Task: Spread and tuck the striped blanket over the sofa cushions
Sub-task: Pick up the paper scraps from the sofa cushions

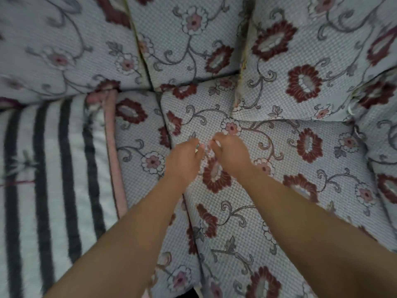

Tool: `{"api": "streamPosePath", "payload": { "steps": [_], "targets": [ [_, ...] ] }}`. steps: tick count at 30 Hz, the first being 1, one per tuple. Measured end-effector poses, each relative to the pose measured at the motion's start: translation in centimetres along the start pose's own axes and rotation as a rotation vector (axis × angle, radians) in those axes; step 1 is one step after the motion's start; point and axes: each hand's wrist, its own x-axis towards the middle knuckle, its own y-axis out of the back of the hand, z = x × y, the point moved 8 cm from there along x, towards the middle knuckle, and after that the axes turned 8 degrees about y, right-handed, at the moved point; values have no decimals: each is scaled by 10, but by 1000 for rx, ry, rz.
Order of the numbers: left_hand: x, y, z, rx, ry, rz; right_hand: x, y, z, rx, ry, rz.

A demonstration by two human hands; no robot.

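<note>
Nearest us, our two bare forearms reach forward over the seat of the sofa. Our left hand (184,157) and right hand (231,152) meet close together, fingers curled inward and fingertips nearly touching. They seem to pinch at something small between them or at the cushion's cloth, but blur keeps us from telling which.

Beneath our hands lies the pale grey woven seat cushion with dark red flowers and grey vines (268,190); a second seat cushion of the same floral fabric (139,147) sits just beside it on the left, a dark seam between them.

The white blanket with dark grey stripes and a pink edge band (53,179) lies on the left part of the seat, well apart from our hands, its pink border resting on the left cushion.

Farther back, the floral back cushions (189,39) stand upright against the seat, three side by side.
</note>
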Motion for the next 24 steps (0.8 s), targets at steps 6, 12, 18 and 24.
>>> {"api": "streamPosePath", "payload": {
  "steps": [6,12,18,24],
  "targets": [
    [-83,110,-112,7,178,169,-10,-46,-178,-77,269,-64],
    [-238,198,-252,-107,425,339,-91,-121,-372,-56,497,-172],
    [-410,242,-380,-193,641,448,-194,-203,-525,-69,677,-376],
    [-565,253,-471,-307,976,600,-285,-274,-647,-97,945,-531]
  ]
}}
